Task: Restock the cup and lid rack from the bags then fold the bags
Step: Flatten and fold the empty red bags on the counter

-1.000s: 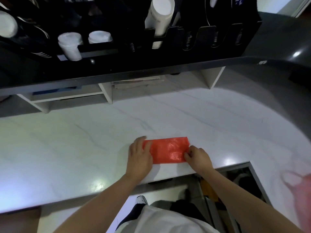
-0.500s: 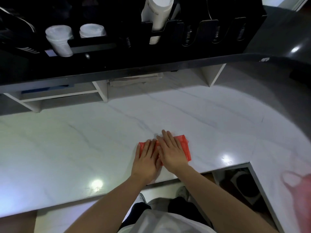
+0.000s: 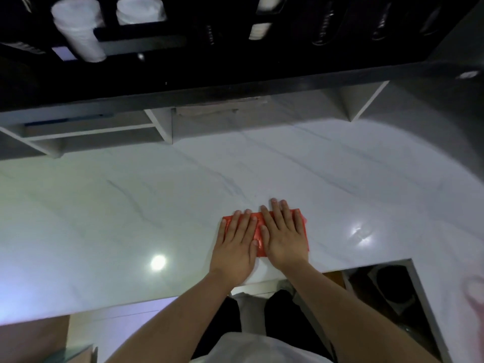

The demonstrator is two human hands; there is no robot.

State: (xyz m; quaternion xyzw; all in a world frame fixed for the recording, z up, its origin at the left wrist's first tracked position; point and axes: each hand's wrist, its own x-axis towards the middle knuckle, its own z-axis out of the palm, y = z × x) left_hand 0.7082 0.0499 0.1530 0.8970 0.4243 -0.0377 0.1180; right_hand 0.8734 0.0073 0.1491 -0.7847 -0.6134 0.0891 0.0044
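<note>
The folded red bag (image 3: pixel 258 233) lay flat on the white marble-patterned worktop (image 3: pixel 131 210), near its front edge, almost wholly covered by both hands. The left hand (image 3: pixel 234 247) and the right hand (image 3: pixel 284 235) lay side by side, palms down, each grip spread with straight fingers pressing the thin, glossy plastic; only its corners and a strip between the hands showed. Above, the black rack (image 3: pixel 162 43) held a stack of white cups (image 3: pixel 78 30) and white lids (image 3: pixel 140 10), blurred.
</note>
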